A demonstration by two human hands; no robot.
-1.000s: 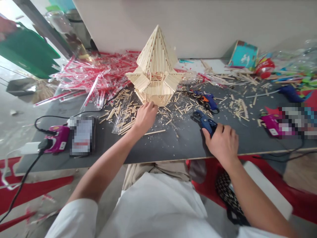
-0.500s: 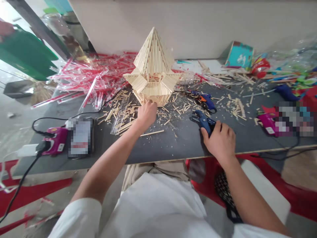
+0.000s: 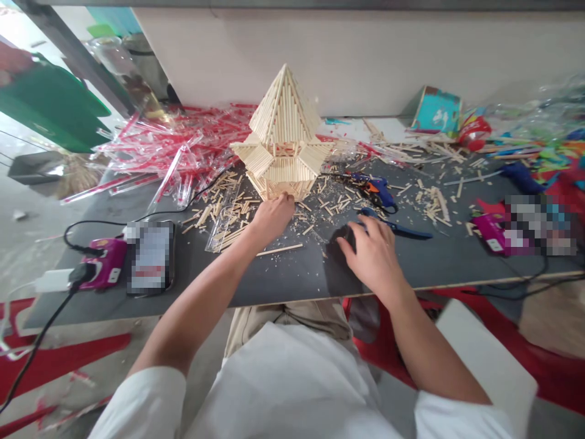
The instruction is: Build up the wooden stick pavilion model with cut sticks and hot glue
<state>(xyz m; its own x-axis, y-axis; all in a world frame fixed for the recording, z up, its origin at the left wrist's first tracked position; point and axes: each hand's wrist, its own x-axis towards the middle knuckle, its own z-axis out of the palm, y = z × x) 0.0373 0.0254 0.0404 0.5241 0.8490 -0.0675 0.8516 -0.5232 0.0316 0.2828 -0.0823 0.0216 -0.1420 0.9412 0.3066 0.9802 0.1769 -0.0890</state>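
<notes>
A tower-shaped model built of pale wooden sticks (image 3: 284,137) stands on the dark tabletop (image 3: 292,268) near the wall. My left hand (image 3: 270,217) reaches to the model's lower front edge, its fingers curled and pinched against the base. My right hand (image 3: 372,255) hovers low over the table to the right, fingers apart and holding nothing. Blue-handled cutters (image 3: 397,227) lie flat just beyond its fingertips. A blue glue gun with an orange trigger (image 3: 378,188) rests further back.
Cut stick pieces (image 3: 223,213) litter the table around the model. A heap of red-and-clear wrappers (image 3: 173,146) lies at the back left. A magenta charger (image 3: 103,268) and a phone (image 3: 150,256) sit at the left. A teal box (image 3: 436,113), another magenta device (image 3: 491,228) and cables are at the right.
My right hand has let go of the blue cutters and moved left; the cutters now lie flat on the table. My left hand stays at the model's base.
</notes>
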